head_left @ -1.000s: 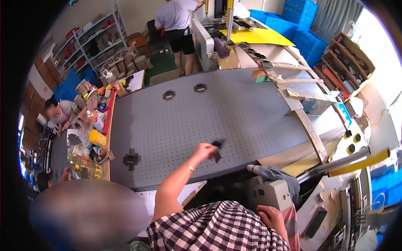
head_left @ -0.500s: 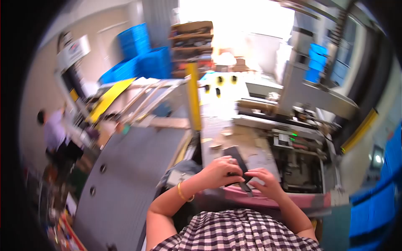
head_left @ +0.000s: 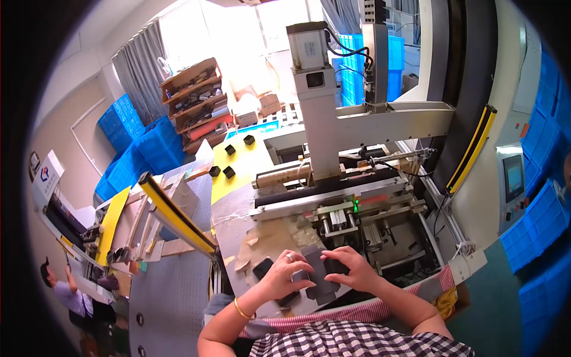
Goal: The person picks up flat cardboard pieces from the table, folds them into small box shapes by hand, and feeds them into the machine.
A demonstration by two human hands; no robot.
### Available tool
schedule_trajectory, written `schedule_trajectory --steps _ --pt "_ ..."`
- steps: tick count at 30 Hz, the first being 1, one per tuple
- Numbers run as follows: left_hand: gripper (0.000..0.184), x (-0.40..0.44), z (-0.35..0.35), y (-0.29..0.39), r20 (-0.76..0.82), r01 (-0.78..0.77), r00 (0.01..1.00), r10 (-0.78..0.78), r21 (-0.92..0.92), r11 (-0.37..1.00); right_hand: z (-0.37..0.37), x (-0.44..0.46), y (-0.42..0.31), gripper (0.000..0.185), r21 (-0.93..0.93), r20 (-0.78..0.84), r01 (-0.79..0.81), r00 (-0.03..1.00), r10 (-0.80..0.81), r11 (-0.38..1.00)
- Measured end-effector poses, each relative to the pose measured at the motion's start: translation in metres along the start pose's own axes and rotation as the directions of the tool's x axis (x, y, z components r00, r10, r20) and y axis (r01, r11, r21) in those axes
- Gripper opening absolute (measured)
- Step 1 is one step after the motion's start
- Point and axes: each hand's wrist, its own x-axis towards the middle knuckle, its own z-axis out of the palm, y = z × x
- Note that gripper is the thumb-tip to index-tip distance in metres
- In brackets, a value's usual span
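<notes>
A dark grey flat cardboard blank (head_left: pixel 322 275) with cut flaps lies between my hands at the front of the worktable. My left hand (head_left: pixel 286 276) curls its fingers and thumb at the blank's left side. On the opposite side, my right hand (head_left: pixel 350 271) holds the edge with bent fingers and thumb. More dark card (head_left: pixel 262 268) shows from beneath my left hand, partly hidden by it. Brown paper sheets (head_left: pixel 254 243) lie just beyond on the table.
A machine with a vertical column (head_left: pixel 321 128) and rollers stands ahead and right. Several small black boxes (head_left: pixel 230 150) sit on a yellow surface. A yellow-black post (head_left: pixel 178 214) rises at left. A control panel (head_left: pixel 511 178) and blue crates (head_left: pixel 544 238) are at right. A person (head_left: pixel 74 291) works far left.
My view has swung right, bringing the machine toward the middle. My hands, earlier close together over a dark strip-like piece, now sit either side of the spread blank.
</notes>
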Motion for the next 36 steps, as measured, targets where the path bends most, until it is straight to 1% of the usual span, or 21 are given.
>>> schedule_trajectory --steps 3,9,12,13,15,16,17,18,19,21,23,25,26,27,28,30,31,32,34,35,36 --pt "0.041 0.017 0.011 -0.020 -0.095 -0.019 0.995 0.021 0.020 1.000 -0.011 0.023 0.021 0.061 -0.226 -0.002 0.118 0.993 -0.122 0.967" --pt "0.050 0.065 -0.001 -0.037 -0.265 -0.064 0.960 0.095 0.124 0.990 -0.052 0.070 0.036 0.066 -0.354 0.010 0.216 0.974 -0.228 0.910" --pt "0.057 0.110 -0.019 -0.050 -0.324 -0.122 0.937 0.131 0.048 0.991 -0.087 0.109 0.033 0.066 -0.366 -0.002 0.276 0.955 -0.297 0.889" --pt "0.061 0.128 -0.023 -0.059 -0.306 -0.080 0.950 0.064 -0.039 0.996 -0.099 0.125 0.041 0.067 -0.356 -0.007 0.261 0.959 -0.282 0.897" --pt "0.067 0.169 -0.028 -0.092 -0.227 0.058 0.966 -0.124 -0.277 0.959 -0.117 0.161 0.073 0.069 -0.253 -0.001 0.073 0.997 -0.076 0.965" --pt "0.070 0.192 -0.027 -0.117 -0.157 0.156 0.958 -0.240 -0.418 0.895 -0.124 0.182 0.110 0.065 0.024 0.036 -0.093 0.995 0.093 0.995" --pt "0.072 0.215 -0.026 -0.143 -0.188 0.109 0.947 -0.259 -0.572 0.813 -0.131 0.204 0.130 0.063 0.119 0.050 -0.170 0.985 0.165 0.978" --pt "0.074 0.236 -0.029 -0.164 -0.217 0.051 0.934 -0.283 -0.705 0.708 -0.139 0.224 0.140 0.062 0.092 0.027 -0.191 0.982 0.189 0.977" --pt "0.076 0.254 -0.040 -0.176 -0.266 0.031 0.934 -0.237 -0.603 0.797 -0.145 0.242 0.149 0.062 0.178 0.001 -0.149 0.989 0.151 0.973" --pt "0.078 0.281 -0.060 -0.178 -0.344 -0.016 0.933 -0.111 -0.347 0.938 -0.159 0.272 0.148 0.065 0.112 -0.082 -0.070 0.993 0.079 0.991" --pt "0.082 0.295 -0.076 -0.170 -0.366 -0.067 0.929 0.051 -0.030 0.997 -0.170 0.286 0.127 0.066 0.095 -0.096 -0.031 0.995 0.040 0.995" --pt "0.083 0.299 -0.079 -0.174 -0.358 -0.071 0.932 0.052 -0.039 0.997 -0.174 0.293 0.112 0.064 -0.282 0.062 0.027 0.998 -0.010 0.959" --pt "0.085 0.299 -0.077 -0.175 -0.350 -0.078 0.935 0.054 -0.053 0.996 -0.170 0.292 0.116 0.064 -0.283 0.073 0.034 0.997 -0.014 0.958" --pt "0.087 0.297 -0.070 -0.179 -0.389 -0.094 0.920 0.051 -0.094 0.991 -0.165 0.289 0.123 0.058 -0.203 -0.110 0.071 0.989 -0.095 0.977" --pt "0.088 0.290 -0.069 -0.164 -0.452 -0.103 0.885 0.107 0.033 0.994 -0.159 0.286 0.122 0.053 -0.130 -0.290 0.128 0.943 -0.162 0.983" --pt "0.083 0.264 -0.054 -0.133 -0.636 -0.147 0.738 0.227 0.177 0.973 -0.131 0.250 0.072 0.042 0.291 -0.637 0.227 0.770 0.012 0.929" --pt "0.078 0.235 -0.049 -0.117 -0.559 -0.182 0.805 0.200 0.089 0.979 -0.110 0.221 0.063 0.029 0.313 -0.663 0.256 0.749 0.017 0.915" --pt "0.074 0.198 -0.045 -0.104 -0.483 -0.192 0.859 0.171 0.005 0.981 -0.082 0.183 0.058 0.021 0.220 -0.588 0.237 0.806 -0.065 0.946" --pt "0.057 0.112 -0.028 -0.091 -0.319 -0.234 0.933 0.166 -0.186 0.954 -0.020 0.111 0.042 0.016 -0.229 -0.235 0.126 0.955 -0.181 0.965" --pt "0.047 0.068 -0.025 -0.093 -0.316 -0.257 0.925 0.210 -0.112 0.960 0.009 0.081 0.040 0.018 -0.143 -0.035 0.169 0.984 -0.175 0.975" --pt "0.037 0.022 -0.024 -0.098 -0.304 -0.268 0.921 0.244 -0.039 0.963 0.034 0.050 0.035 0.019 -0.037 0.093 0.055 0.994 -0.052 0.998"
